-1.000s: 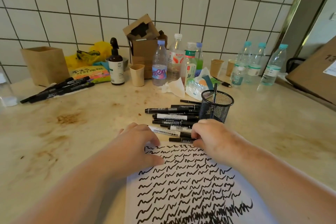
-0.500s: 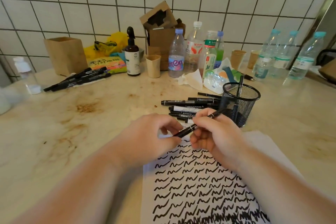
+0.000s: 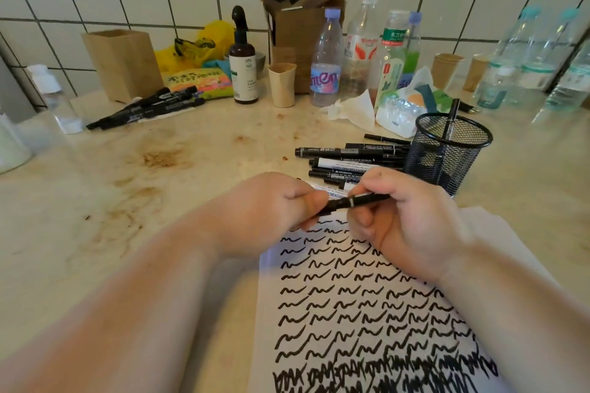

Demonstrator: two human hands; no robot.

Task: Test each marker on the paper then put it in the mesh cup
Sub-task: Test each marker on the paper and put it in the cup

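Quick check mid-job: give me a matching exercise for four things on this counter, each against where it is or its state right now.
Things:
1. mesh cup
2. marker in the hands
3. paper
4. brown spray bottle

Places or states:
A. covered in rows of black squiggles
B. gripped by the left hand and the right hand above the paper
C. near the tiled wall, beside a tan cup
D. right of the loose marker pile, one marker standing in it

Pairs: 1-D, 2-B, 3-A, 4-C

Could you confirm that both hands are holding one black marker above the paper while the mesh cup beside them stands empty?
Not quite: the head view shows the mesh cup already holds a marker. Otherwise correct: left hand and right hand hold one black marker above the paper.
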